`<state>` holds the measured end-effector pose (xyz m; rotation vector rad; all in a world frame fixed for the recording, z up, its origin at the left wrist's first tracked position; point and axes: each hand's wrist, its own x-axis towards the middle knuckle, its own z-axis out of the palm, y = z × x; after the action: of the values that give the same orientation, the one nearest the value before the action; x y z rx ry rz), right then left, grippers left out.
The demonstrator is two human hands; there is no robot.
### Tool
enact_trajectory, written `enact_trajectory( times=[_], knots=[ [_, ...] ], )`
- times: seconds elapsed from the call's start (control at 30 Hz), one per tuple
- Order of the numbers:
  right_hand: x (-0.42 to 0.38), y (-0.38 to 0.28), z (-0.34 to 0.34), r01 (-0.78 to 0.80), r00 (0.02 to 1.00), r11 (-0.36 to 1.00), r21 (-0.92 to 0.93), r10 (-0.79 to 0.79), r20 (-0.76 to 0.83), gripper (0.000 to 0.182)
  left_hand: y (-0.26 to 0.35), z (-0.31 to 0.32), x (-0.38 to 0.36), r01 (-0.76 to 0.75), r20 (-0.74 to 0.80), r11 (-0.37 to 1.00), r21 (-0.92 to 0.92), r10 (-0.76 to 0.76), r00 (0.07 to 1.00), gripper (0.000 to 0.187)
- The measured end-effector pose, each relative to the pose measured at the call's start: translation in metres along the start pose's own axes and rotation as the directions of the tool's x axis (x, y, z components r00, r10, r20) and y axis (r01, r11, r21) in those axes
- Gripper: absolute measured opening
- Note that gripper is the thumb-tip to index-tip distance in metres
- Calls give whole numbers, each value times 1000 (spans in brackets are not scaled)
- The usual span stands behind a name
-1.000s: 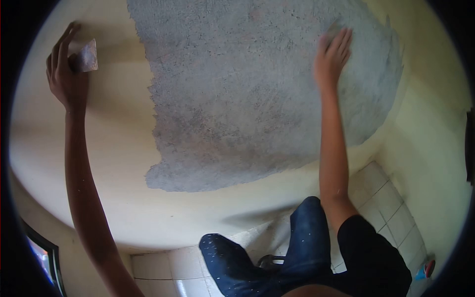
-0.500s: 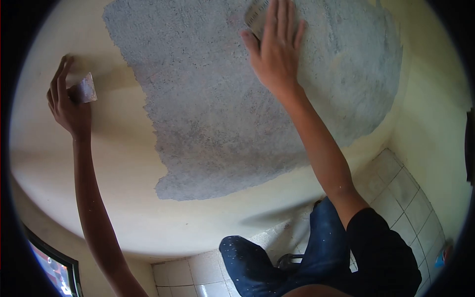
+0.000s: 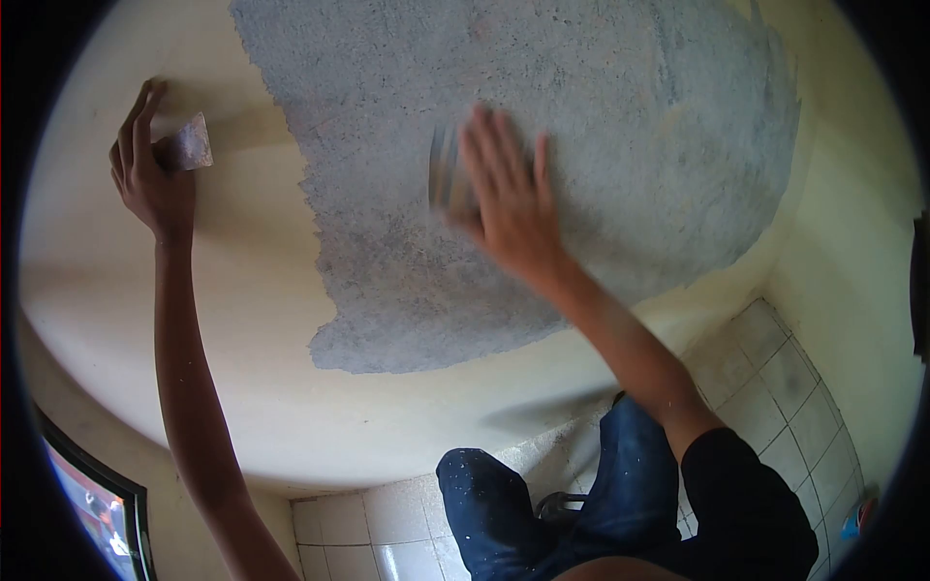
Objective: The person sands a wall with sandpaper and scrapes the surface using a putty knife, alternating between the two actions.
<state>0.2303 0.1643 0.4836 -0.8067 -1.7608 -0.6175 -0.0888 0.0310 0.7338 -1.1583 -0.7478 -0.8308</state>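
Right hand (image 3: pixel 504 208) is pressing flat against the grey patch (image 3: pixel 581 126) on the wall (image 3: pixel 145 320), fingers spread and pointing up, and it's pinning a thin scraper blade (image 3: pixel 444 179) under the palm, which is sticking out on the thumb side, kinda motion-blurred so hard to see details. Left hand (image 3: pixel 155 179) is resting up on the bare cream part of the wall, well apart from the patch, and it's pinching a small scraper piece (image 3: pixel 192 145) between thumb and fingers. Down below, the person's knees in dark paint-speckled jeans (image 3: pixel 542 504) are showing over the white floor tiles (image 3: pixel 775 378).
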Motion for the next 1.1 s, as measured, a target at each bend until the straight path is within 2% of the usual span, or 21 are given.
enact_trajectory(
  times=[0.07,0.17,0.27,0.37,0.5,0.6,0.7,0.77,0.87,0.97,1.1],
  knots=[
    [57,19,-5,6,975,996,84,13,-222,95,-6,0,0,-39,23,998,53,38,999,49],
    [99,20,-35,-54,965,996,-70,34,-259,86,-13,0,-2,-66,31,995,79,64,997,46],
    [89,12,-36,-154,960,984,-92,126,-251,83,-14,1,-2,-95,19,993,74,94,995,47],
    [34,0,-3,-110,966,993,45,117,-232,96,-18,0,-6,-108,5,991,79,108,994,47],
    [-32,-9,13,-109,992,994,2,109,-58,97,-5,-2,-8,-49,-7,996,75,49,999,48],
    [6,4,4,-48,984,998,-44,40,-172,91,-12,0,-9,-33,20,997,66,31,999,49],
    [93,34,-15,-19,915,1000,14,23,-403,84,-3,-5,-7,-34,6,998,47,34,999,51],
    [144,46,-45,-144,925,984,-103,96,-367,80,2,-4,-8,-30,-16,998,47,30,999,52],
    [169,57,-50,-180,901,983,-37,150,-408,77,-4,-1,-9,-21,2,998,51,21,1000,54],
    [133,65,-22,14,863,1000,6,-9,-505,80,6,-4,-15,14,7,999,33,-14,1000,55],
    [2,22,8,-1,976,998,-56,-12,-219,82,14,-5,-26,1,-8,1000,10,-1,1000,62]
  ],
)
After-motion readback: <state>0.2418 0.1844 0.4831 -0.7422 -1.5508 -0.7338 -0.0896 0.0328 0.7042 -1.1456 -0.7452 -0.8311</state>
